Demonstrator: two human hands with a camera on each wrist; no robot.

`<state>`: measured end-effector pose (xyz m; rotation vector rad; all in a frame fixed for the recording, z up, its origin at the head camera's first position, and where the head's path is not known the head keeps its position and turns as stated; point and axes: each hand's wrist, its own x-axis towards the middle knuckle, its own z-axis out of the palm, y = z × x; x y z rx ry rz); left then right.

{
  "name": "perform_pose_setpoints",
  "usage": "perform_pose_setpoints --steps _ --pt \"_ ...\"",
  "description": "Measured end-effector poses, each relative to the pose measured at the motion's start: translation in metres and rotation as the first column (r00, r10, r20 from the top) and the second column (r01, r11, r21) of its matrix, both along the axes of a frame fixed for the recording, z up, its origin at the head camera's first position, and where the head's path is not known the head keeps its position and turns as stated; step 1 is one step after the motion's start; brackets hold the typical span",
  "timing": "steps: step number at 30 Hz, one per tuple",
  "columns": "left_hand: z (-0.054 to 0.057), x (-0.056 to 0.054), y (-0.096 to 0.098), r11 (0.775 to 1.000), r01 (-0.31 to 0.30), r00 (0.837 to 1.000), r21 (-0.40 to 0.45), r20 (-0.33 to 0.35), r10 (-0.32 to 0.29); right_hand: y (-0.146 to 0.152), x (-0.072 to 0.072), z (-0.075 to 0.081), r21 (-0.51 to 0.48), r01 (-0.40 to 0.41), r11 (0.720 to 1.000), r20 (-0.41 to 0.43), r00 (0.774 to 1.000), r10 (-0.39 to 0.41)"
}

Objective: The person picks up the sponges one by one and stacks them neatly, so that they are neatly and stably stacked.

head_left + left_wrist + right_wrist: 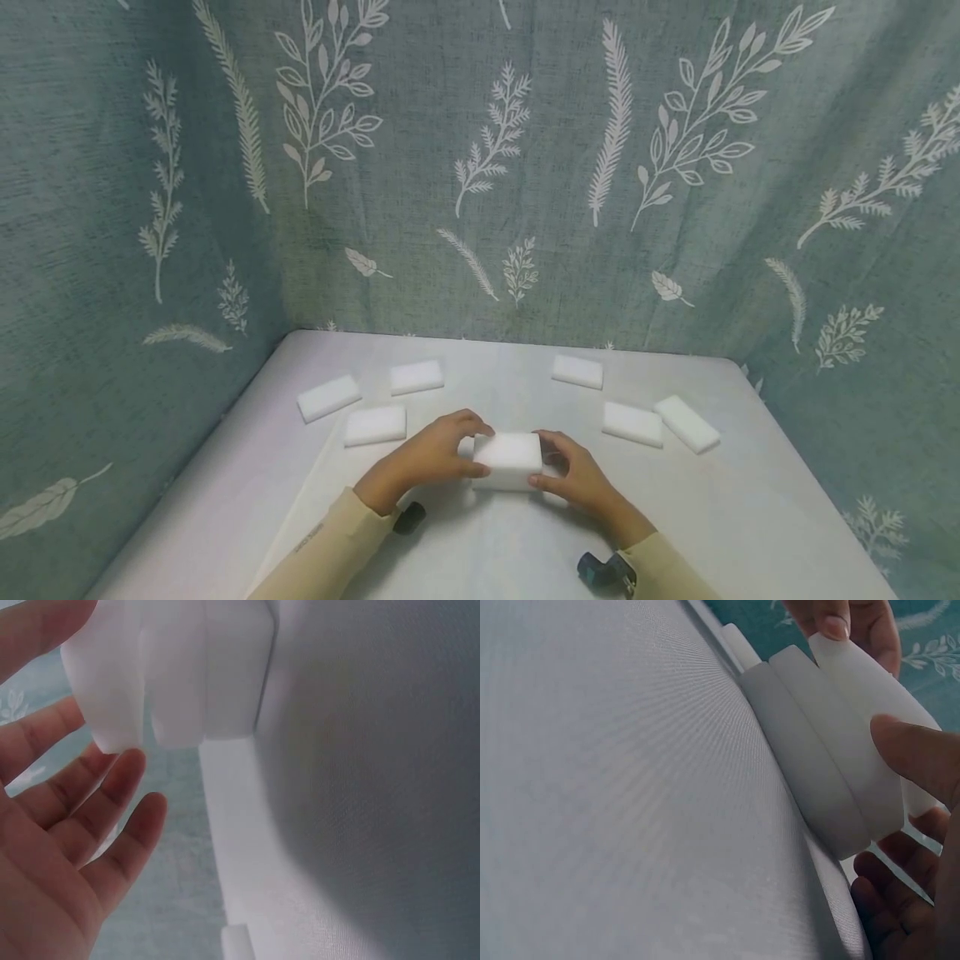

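Note:
A short stack of white sponges (507, 473) stands on the table in front of me, several of the same plain rectangular kind. In the right wrist view two lower sponges (810, 757) lie flat on each other, with the top sponge (862, 682) slightly tilted above them. My left hand (442, 454) pinches the top sponge at its left end, thumb on the near side. At the opposite end, my right hand (577, 475) grips the same sponge between thumb and fingers. A narrow gap shows under part of the top sponge (105, 682) in the left wrist view.
Left of the stack lie three loose sponges (375, 425), and three more sponges (632, 423) lie to the right. All rest on a white-covered table (495, 550). Green leaf-patterned curtains (420, 167) enclose the back and sides. Dark wrist cameras (408, 518) sit by both sleeves.

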<state>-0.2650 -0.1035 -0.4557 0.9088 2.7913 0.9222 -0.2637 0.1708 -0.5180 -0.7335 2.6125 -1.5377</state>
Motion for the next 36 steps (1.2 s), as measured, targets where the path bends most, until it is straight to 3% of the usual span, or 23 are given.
perform_pose_setpoints --steps 7,18,36 --pt "0.0019 0.0006 0.0003 1.0 -0.01 1.0 -0.023 0.009 0.01 0.0005 0.0 -0.0011 0.015 0.002 1.0 -0.002 1.0 -0.002" --pt "-0.0015 -0.0019 -0.0009 0.999 0.035 0.999 -0.026 0.029 -0.034 0.0028 -0.0014 -0.0027 0.021 0.009 1.0 -0.012 1.0 -0.009" --pt "-0.0077 -0.0038 -0.0015 0.997 0.026 0.999 -0.07 0.023 -0.024 0.0025 -0.002 -0.0014 0.002 0.009 1.0 0.004 1.0 -0.009"
